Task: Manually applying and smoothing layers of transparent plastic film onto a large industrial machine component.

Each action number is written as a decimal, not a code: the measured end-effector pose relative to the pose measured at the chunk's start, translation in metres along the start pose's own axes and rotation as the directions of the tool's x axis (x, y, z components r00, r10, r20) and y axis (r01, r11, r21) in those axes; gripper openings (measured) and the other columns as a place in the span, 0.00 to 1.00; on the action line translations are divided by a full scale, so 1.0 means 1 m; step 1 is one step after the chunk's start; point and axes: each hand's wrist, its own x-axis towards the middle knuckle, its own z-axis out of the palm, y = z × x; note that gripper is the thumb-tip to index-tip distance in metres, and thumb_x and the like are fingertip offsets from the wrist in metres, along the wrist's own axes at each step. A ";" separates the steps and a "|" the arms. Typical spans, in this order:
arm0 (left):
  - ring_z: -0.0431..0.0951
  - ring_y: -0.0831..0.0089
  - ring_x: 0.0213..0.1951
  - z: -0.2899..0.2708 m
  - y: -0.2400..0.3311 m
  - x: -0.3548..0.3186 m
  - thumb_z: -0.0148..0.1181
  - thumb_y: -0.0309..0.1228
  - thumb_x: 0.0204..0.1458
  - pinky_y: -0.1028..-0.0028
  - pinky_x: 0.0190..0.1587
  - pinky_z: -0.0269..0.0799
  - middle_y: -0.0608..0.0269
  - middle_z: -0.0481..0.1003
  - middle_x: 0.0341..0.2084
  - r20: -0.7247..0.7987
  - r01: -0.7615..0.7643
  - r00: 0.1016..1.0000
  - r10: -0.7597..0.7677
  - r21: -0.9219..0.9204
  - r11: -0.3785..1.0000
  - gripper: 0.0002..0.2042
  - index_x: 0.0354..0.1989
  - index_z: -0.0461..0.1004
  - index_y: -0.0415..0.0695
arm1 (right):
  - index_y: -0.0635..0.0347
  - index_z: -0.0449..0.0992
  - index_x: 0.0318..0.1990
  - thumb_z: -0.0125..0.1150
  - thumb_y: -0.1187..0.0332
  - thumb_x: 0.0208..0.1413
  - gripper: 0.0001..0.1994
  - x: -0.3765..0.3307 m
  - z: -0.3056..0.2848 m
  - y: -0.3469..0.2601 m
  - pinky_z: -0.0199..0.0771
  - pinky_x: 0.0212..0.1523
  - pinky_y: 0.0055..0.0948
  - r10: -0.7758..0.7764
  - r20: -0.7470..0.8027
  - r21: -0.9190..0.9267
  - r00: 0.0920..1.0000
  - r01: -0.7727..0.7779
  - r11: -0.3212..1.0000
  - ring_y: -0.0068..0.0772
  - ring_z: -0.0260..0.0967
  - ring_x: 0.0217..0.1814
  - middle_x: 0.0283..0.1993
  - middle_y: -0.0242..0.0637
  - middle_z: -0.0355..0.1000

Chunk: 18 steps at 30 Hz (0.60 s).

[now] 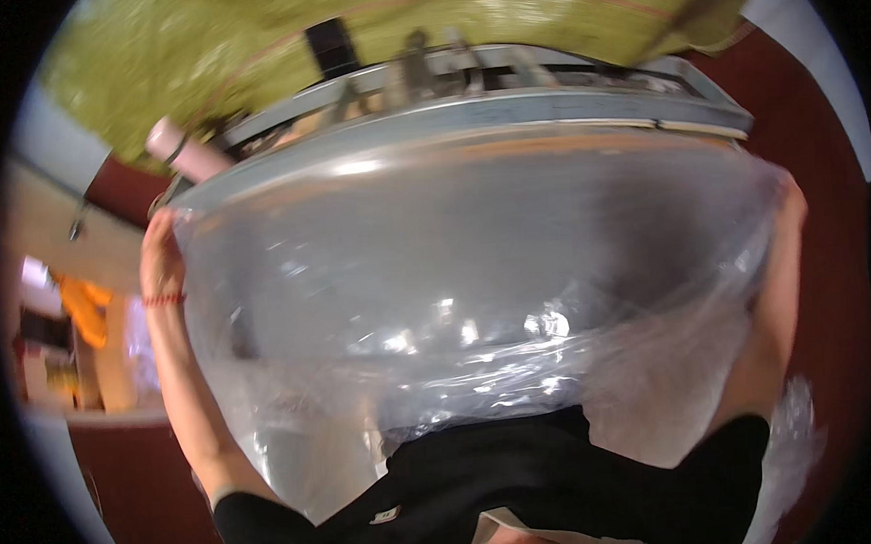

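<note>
A wide sheet of clear plastic film (477,366) is spread between my two arms, over a grey surface and down towards my body. At its far left corner, my left hand (164,257), with a red cord bracelet on the wrist, is closed on the film's edge. My right hand (790,202) grips the opposite edge at the far right, its fingers partly hidden by the film. Folds and bright glints gather near my black shirt, while the far part looks smoother.
Beyond the film runs a grey metal trough (545,107) with several blurred tools in it. A pink bottle (187,148) leans at its left end. A black flat object (332,47) lies against the yellow-green woven sheet (503,15). Orange items (84,308) sit at the left, and dark red floor (820,287) shows at the right.
</note>
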 end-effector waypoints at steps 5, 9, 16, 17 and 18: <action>0.61 0.84 0.21 -0.072 -0.121 0.036 0.51 0.33 0.51 0.84 0.25 0.56 0.73 0.62 0.17 -0.310 -0.106 0.904 0.294 0.504 0.857 0.07 0.24 0.65 0.45 | 0.59 0.74 0.32 0.50 0.63 0.49 0.10 -0.029 0.081 0.073 0.66 0.39 0.34 -0.647 0.123 -0.684 0.753 0.536 0.495 0.38 0.68 0.39 0.35 0.42 0.71; 0.58 0.85 0.19 -0.088 -0.173 0.063 0.51 0.32 0.51 0.85 0.22 0.51 0.74 0.61 0.15 -0.407 -0.109 0.886 0.223 0.284 0.953 0.09 0.21 0.62 0.47 | 0.63 0.69 0.28 0.56 0.66 0.49 0.09 -0.050 0.122 0.085 0.64 0.27 0.23 -0.390 0.073 -0.318 0.918 0.392 0.863 0.23 0.63 0.23 0.22 0.32 0.67; 0.58 0.85 0.18 -0.117 -0.187 0.095 0.54 0.30 0.49 0.85 0.21 0.51 0.73 0.62 0.15 -0.312 -0.195 0.906 0.285 0.288 0.937 0.09 0.19 0.64 0.47 | 0.62 0.68 0.27 0.59 0.68 0.45 0.08 -0.060 0.148 0.079 0.62 0.23 0.20 -0.370 -0.017 -0.249 0.929 0.354 0.901 0.19 0.61 0.21 0.21 0.30 0.67; 0.58 0.86 0.18 -0.117 -0.190 0.097 0.55 0.30 0.48 0.86 0.21 0.50 0.74 0.63 0.15 -0.285 -0.204 0.916 0.282 0.274 0.940 0.09 0.19 0.65 0.47 | 0.62 0.68 0.27 0.59 0.68 0.45 0.08 -0.058 0.147 0.080 0.62 0.23 0.20 -0.371 -0.019 -0.256 0.928 0.355 0.899 0.19 0.61 0.21 0.21 0.30 0.67; 0.58 0.86 0.18 -0.122 -0.189 0.099 0.55 0.30 0.48 0.86 0.21 0.50 0.74 0.63 0.15 -0.286 -0.206 0.915 0.285 0.276 0.939 0.09 0.19 0.65 0.47 | 0.62 0.68 0.26 0.60 0.69 0.43 0.08 -0.050 0.145 0.087 0.62 0.24 0.20 -0.422 -0.053 -0.283 0.905 0.392 0.875 0.19 0.62 0.21 0.21 0.31 0.67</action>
